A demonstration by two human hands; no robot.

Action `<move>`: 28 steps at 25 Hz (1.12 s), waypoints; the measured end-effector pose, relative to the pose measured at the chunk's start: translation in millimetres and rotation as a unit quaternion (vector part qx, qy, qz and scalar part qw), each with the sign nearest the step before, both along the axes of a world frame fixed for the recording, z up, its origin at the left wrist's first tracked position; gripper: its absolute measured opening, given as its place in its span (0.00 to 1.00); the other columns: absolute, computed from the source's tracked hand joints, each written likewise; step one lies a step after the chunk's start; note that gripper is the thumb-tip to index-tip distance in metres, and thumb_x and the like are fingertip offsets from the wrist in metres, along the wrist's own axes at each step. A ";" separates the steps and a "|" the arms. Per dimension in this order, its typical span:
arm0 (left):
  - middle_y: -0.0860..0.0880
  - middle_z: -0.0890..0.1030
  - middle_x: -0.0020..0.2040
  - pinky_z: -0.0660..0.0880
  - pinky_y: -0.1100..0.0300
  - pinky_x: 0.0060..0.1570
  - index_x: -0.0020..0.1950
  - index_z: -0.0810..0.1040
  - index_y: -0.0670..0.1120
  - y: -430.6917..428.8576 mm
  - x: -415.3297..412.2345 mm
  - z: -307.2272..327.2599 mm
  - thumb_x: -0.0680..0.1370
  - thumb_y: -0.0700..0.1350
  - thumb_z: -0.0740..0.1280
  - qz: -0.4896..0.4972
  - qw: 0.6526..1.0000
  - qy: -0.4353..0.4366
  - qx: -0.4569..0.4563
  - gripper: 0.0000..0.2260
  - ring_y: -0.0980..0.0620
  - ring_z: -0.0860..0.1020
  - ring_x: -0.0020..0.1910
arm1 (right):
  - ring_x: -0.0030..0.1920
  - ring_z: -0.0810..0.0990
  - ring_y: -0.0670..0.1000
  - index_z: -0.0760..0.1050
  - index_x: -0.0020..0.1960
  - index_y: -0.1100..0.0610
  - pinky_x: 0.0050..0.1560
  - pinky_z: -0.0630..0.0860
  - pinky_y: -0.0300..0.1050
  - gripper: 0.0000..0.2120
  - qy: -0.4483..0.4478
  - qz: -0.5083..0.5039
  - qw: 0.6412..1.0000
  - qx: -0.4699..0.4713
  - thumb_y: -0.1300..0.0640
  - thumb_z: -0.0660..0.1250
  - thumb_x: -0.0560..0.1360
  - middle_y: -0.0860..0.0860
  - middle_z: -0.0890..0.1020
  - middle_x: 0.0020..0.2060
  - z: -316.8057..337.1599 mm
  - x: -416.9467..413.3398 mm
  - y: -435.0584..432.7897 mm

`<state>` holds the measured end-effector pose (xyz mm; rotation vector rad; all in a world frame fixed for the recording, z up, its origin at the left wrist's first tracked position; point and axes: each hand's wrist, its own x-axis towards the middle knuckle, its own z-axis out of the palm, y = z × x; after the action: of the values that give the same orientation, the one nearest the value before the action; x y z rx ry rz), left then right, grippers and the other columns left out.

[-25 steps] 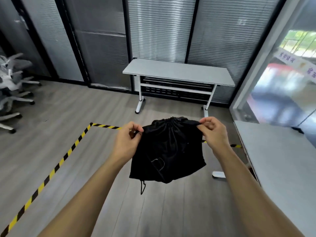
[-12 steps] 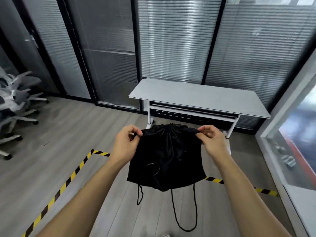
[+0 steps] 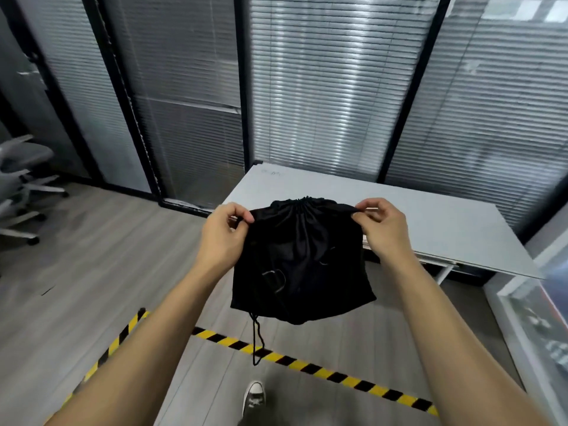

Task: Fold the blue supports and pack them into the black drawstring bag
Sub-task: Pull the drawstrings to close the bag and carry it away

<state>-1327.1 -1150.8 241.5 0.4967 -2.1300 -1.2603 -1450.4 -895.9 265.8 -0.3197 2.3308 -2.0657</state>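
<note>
The black drawstring bag point(image 3: 301, 262) hangs in the air in front of me, its mouth cinched tight at the top. My left hand point(image 3: 222, 238) pinches the bag's top left corner and my right hand point(image 3: 384, 229) pinches the top right corner. The bag bulges as if something is inside, and a black cord point(image 3: 256, 339) dangles from its lower left. No blue supports are visible; anything inside the bag is hidden.
A grey table point(image 3: 445, 222) stands just beyond the bag, in front of glass walls with blinds. Yellow-black floor tape point(image 3: 307, 364) crosses the wooden floor below. My shoe point(image 3: 253, 398) shows at the bottom. Grey office chairs point(image 3: 21, 186) are at the far left.
I have stepped closer to the grey table, which now sits right behind the bag. Both hands keep the same hold on the bag's top corners. The long cord loop no longer hangs in view.
</note>
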 end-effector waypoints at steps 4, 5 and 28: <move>0.53 0.81 0.44 0.78 0.57 0.41 0.39 0.78 0.54 -57.9 -117.9 22.2 0.75 0.37 0.66 -0.013 1.000 0.010 -0.005 0.12 0.51 0.81 0.38 | 0.37 0.82 0.48 0.80 0.47 0.54 0.39 0.77 0.38 0.07 0.041 -0.041 0.998 0.026 0.65 0.71 0.74 0.52 0.85 0.40 21.1 -117.3 -60.0; 0.54 0.81 0.43 0.78 0.57 0.41 0.39 0.79 0.53 -73.5 -150.6 29.4 0.75 0.37 0.66 -0.020 1.000 0.009 -0.006 0.11 0.50 0.81 0.39 | 0.36 0.81 0.48 0.80 0.47 0.54 0.38 0.76 0.39 0.07 0.051 -0.061 0.996 0.043 0.65 0.71 0.74 0.51 0.84 0.39 28.2 -149.5 -75.0; 0.53 0.80 0.44 0.78 0.61 0.35 0.43 0.78 0.49 -197.5 -633.3 52.1 0.77 0.36 0.65 -0.116 0.990 0.061 -0.056 0.08 0.54 0.80 0.42 | 0.36 0.81 0.44 0.77 0.47 0.50 0.37 0.82 0.41 0.11 0.112 -0.133 0.984 -0.034 0.66 0.67 0.75 0.49 0.81 0.36 33.4 -583.2 -181.4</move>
<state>-1960.4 -1348.4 293.6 0.1230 -2.1859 -1.2520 -2033.6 -1077.3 299.2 -0.2667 2.5583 -2.3467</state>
